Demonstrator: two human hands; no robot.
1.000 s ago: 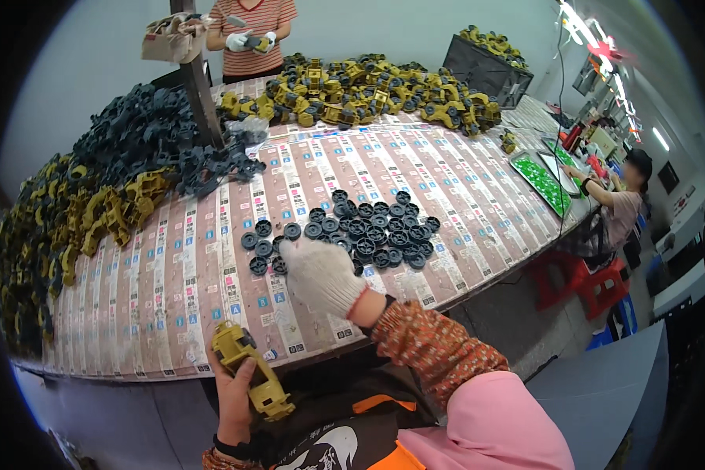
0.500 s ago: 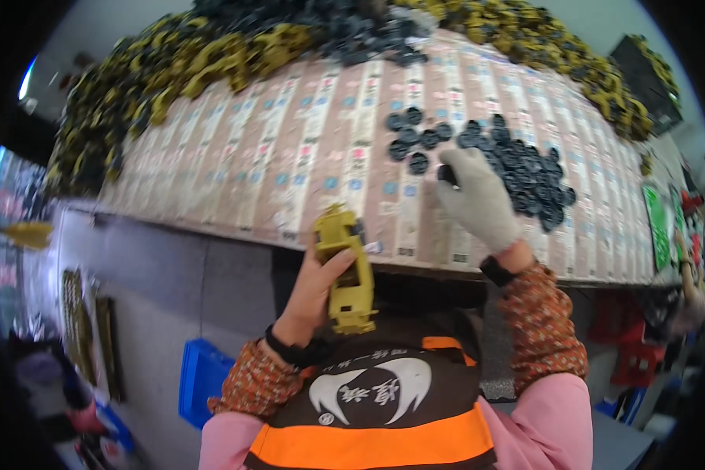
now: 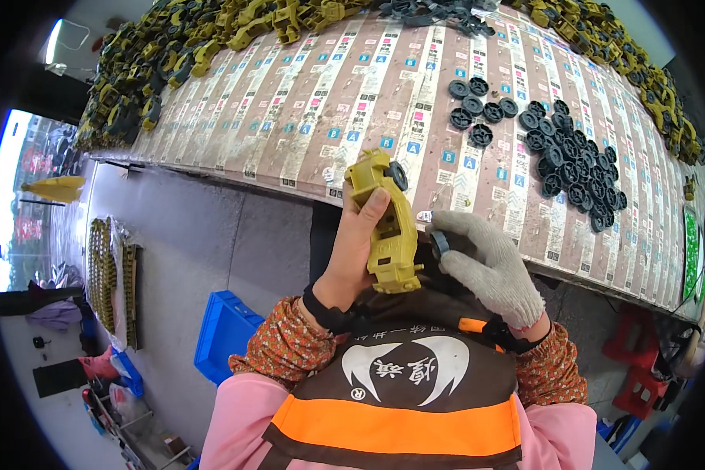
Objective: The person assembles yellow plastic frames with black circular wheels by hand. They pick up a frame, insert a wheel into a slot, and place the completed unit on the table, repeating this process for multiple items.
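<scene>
My bare left hand (image 3: 349,257) is closed round a yellow toy vehicle body (image 3: 395,243), held upright at the table's near edge. One black wheel (image 3: 398,175) sits on the upper right side of that body. In a white glove, my right hand (image 3: 489,270) pinches another black toy wheel (image 3: 439,244) between thumb and fingers, just right of the body and apart from it. Loose black wheels (image 3: 576,160) lie in a cluster on the right of the table, with several more (image 3: 482,135) slightly to their left.
Yellow vehicle bodies, many bearing dark wheels, are heaped (image 3: 153,70) along the far left and far right (image 3: 603,39) of the table (image 3: 290,133). Dark plastic parts (image 3: 431,12) lie at the back middle. A blue bin (image 3: 225,333) stands on the floor, left; red stools (image 3: 634,356) stand right.
My right hand has come from beside the loose wheels back toward the yellow body, with a wheel now visible in its fingers. My left hand still holds the body.
</scene>
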